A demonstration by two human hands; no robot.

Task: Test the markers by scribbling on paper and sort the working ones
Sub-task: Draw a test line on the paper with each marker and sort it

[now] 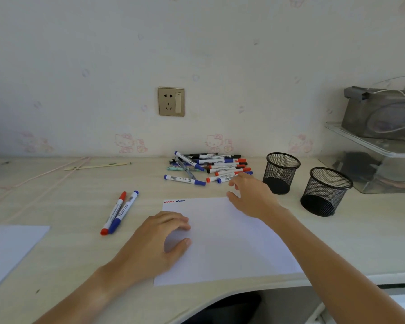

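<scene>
Two capped cylindrical markers, red marker [114, 213] and blue marker [123, 212], lie touching, left of the flat white paper [229, 239]. Left hand [159, 239] rests loosely curled on the paper's left edge, holding nothing. Marker pile [211, 167] lies by the wall. Right hand [250, 195], fingers spread, touches the pile's near edge. Two black mesh cups [281, 173] stand right.

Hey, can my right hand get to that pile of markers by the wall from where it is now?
Probably yes. The right hand is open and already reaching over the paper, its fingertips at the near edge of the marker pile. Nothing lies between them; the mesh cups stand off to the side.
</scene>
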